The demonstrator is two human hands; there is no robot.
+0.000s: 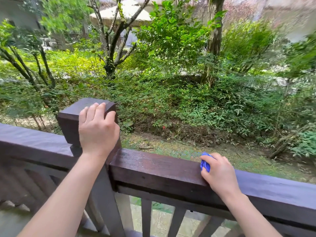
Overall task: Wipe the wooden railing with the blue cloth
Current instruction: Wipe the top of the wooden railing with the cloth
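A dark brown wooden railing (153, 168) runs across the lower part of the view, from the left edge to the right edge. A square post (71, 117) rises from it left of centre. My left hand (98, 129) rests over the post's top corner, fingers curled around it. My right hand (219, 171) presses a bunched blue cloth (205, 164) onto the top of the rail, right of the post. Only a small part of the cloth shows beside the fingers. The rail surface left of the cloth looks shiny.
Vertical balusters (147, 218) stand under the rail. Beyond the railing lie a strip of bare ground (171, 144), dense green shrubs and trees (111, 48). A thatched roof (119, 12) shows at the far back.
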